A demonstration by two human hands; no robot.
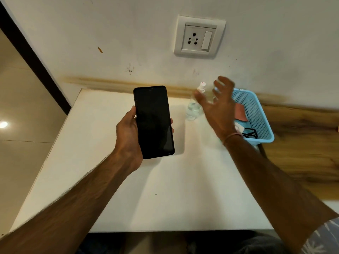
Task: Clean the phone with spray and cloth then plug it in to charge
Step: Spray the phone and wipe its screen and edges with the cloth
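Now left hand grips phone; right hand spread beside spray bottle.

Your phone is black, its screen dark. The tabletop is white. The spray bottle is clear, with a white cap bearing a red spot. The basket is light blue, its walls a grid of small holes; its cloth is salmon-pink, its cable black. Your sleeve is grey-blue with pale leaves.
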